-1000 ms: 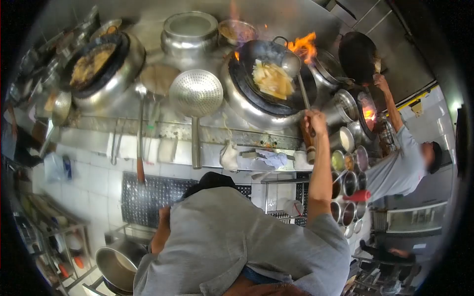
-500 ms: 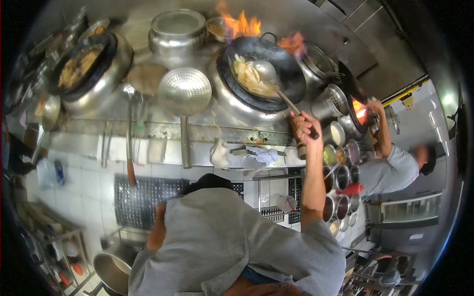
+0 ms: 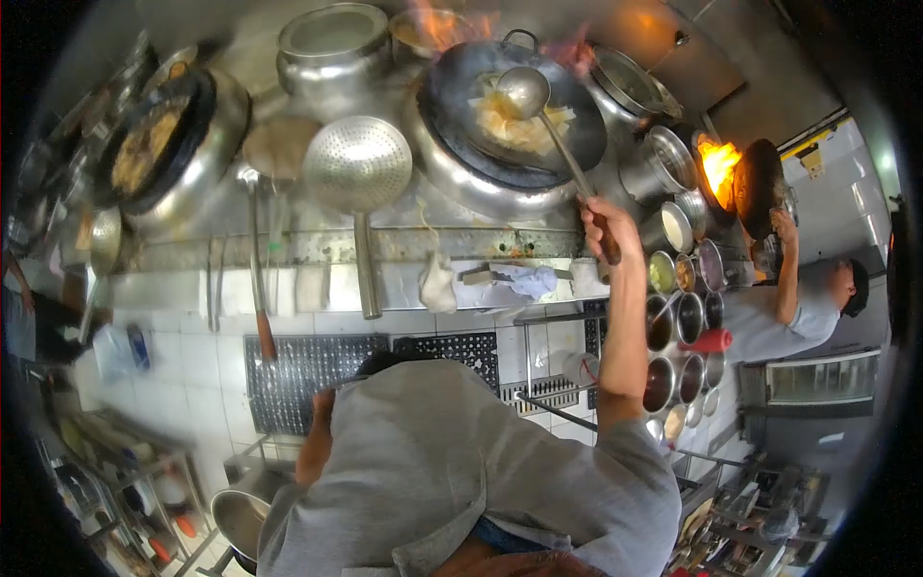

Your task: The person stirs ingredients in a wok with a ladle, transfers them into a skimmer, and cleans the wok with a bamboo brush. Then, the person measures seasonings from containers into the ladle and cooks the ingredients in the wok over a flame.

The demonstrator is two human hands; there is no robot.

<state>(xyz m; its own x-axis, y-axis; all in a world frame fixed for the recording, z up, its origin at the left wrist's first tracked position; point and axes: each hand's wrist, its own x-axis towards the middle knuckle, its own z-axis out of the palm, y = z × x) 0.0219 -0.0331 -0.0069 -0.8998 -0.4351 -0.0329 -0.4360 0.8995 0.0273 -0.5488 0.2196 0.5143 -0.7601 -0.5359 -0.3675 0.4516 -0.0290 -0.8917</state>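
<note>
My right hand (image 3: 611, 231) is closed round the wooden handle of a long metal ladle (image 3: 524, 92). The ladle's bowl rests on pale sliced food (image 3: 500, 122) inside a black wok (image 3: 460, 82), which sits on a steel burner ring. Flames rise behind the wok. My left arm hangs down at my side, and its hand is hidden behind my body.
A perforated skimmer (image 3: 359, 163) lies left of the wok, near a lidded steel pot (image 3: 335, 43). Another wok (image 3: 159, 144) holds brown food at the far left. At the right, a co-worker (image 3: 793, 313) handles a flaming wok (image 3: 758, 189) beyond several sauce containers.
The ladle has moved over the food, its bowl now higher and facing down. The food has shifted right in the wok. The co-worker's wok has tilted up, with a larger flame beside it.
</note>
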